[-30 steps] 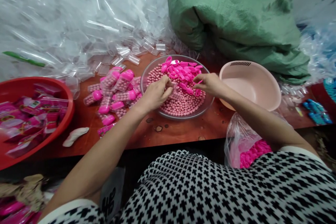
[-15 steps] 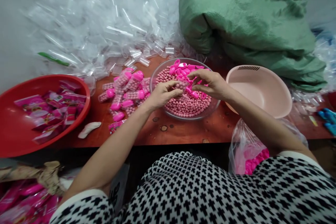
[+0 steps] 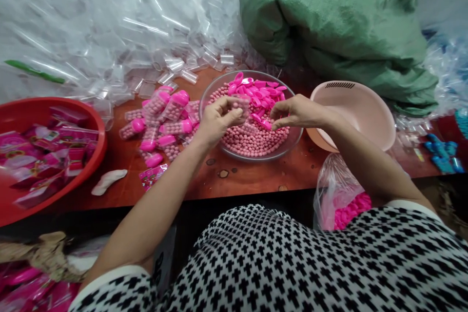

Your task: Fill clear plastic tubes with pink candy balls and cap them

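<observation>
My left hand (image 3: pixel 222 116) is closed around a clear plastic tube (image 3: pixel 240 103) that has pink beads in it, held above a clear bowl (image 3: pixel 256 158). Round pink beads (image 3: pixel 254 142) fill the front of this bowl. Bright pink plastic pieces, some spoon-shaped (image 3: pixel 258 91), are heaped over its back part. Over the bowl's right side is my right hand (image 3: pixel 295 111), thumb and index finger bent and apart beside the pink pieces, with nothing visible between them. Left of the bowl lies a pile of bead-filled tubes with pink caps (image 3: pixel 175 107).
A red basin (image 3: pixel 98 156) at left holds pink packets. Clear empty tubes (image 3: pixel 175 64) heap up behind, next to a green sack (image 3: pixel 329 19). A pale pink basin (image 3: pixel 373 117) stands at right, above a plastic bag (image 3: pixel 325 190) with pink pieces. A whitish scrap (image 3: pixel 108 181) lies near the table edge.
The view has shifted, so the table things sit further left and slightly higher. My left hand has raised the tube a little; my right hand has lowered slightly towards the pink pieces.
</observation>
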Demonstrator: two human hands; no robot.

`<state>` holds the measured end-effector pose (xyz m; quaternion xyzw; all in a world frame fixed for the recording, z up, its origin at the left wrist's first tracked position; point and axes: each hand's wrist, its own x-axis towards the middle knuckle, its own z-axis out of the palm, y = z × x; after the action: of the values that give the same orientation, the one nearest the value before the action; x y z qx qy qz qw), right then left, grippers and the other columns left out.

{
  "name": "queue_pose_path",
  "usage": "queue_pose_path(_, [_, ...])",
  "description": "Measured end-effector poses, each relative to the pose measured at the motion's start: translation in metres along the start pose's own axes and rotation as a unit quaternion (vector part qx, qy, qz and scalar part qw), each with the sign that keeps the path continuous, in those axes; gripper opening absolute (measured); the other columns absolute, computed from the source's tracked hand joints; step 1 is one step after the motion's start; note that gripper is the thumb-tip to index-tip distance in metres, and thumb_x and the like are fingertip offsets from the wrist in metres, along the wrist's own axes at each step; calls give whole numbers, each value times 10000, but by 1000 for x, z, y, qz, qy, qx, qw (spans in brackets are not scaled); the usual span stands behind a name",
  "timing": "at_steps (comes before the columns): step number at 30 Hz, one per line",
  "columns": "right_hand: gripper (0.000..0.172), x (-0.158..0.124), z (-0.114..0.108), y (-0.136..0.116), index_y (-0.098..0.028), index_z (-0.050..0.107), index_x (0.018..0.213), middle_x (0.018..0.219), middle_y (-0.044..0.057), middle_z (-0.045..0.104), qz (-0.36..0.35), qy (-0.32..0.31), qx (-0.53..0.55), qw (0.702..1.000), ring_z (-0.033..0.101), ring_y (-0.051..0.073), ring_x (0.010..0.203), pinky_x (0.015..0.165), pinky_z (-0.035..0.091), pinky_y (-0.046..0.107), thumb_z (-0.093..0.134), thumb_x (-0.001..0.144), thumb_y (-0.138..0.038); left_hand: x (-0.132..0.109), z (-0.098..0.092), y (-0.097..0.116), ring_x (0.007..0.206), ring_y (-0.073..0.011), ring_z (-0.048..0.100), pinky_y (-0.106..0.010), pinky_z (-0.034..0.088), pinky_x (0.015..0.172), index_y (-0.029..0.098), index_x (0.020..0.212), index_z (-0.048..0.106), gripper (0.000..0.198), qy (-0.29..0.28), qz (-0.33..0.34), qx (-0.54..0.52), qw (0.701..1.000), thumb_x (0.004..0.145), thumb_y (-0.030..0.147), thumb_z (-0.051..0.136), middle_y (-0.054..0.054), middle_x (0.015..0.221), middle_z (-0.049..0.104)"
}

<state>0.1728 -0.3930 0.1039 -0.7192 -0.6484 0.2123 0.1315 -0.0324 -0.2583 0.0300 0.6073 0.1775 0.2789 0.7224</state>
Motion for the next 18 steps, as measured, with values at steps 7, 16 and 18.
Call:
queue_pose_path(7, [136,14,37,16,-198,789,972,965,107,782,82,19,-147,986,710,281,920,824,515,388,716,880,-268,2,8,-4,834,-156,709,-301,624,784,175,981,650,507,-1,-1,-50,999,671,490,898,-35,937,724])
queue_pose_path(16, [126,26,49,16,-184,743,843,841,65,752,128,9,-2,992,695,238,847,778,521,354,711,842,-305,2,6,-9,791,-131,677,-290,622,754,172,953,640,463,17,-7,-67,998,705,477,885,-16,912,688])
queue_pose_path(18, [214,23,42,17,-173,720,821,755,22,716,101,6,193,976,658,177,734,713,514,305,759,800,-382,4,7,-9,794,-132,673,-293,624,747,176,948,637,442,23,-16,-73,997,715,463,879,-15,911,684])
